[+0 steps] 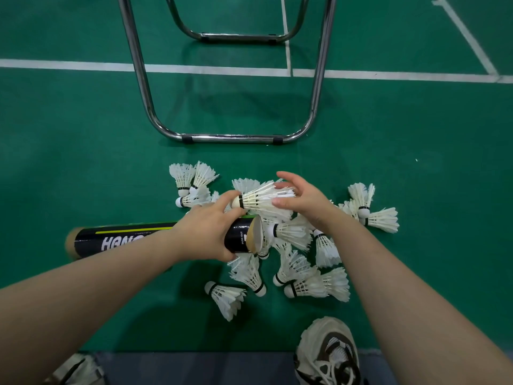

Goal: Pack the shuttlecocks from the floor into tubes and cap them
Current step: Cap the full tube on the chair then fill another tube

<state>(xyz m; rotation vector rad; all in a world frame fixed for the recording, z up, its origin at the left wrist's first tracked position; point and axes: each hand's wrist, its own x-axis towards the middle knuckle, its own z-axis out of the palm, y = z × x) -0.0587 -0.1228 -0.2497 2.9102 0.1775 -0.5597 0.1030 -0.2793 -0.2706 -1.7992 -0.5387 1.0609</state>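
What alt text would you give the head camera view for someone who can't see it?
A person's left hand grips a black tube near its open end while the right hand holds a white shuttlecock by that opening. More shuttlecocks lie heaped on the green court floor, a chrome frame beyond them.

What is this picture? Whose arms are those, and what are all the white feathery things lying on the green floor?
There is no machine here, just a person. The camera sits on their head and looks down, so you see their own two arms. The white feathery things are loose shuttlecocks, the birdies hit in badminton, heaped on the floor. The left hand grips a black tube held sideways, its open end facing the heap. The right hand holds one shuttlecock by its feathers just above that opening. Beyond the heap stands a shiny metal frame, and a shoe shows at the bottom.
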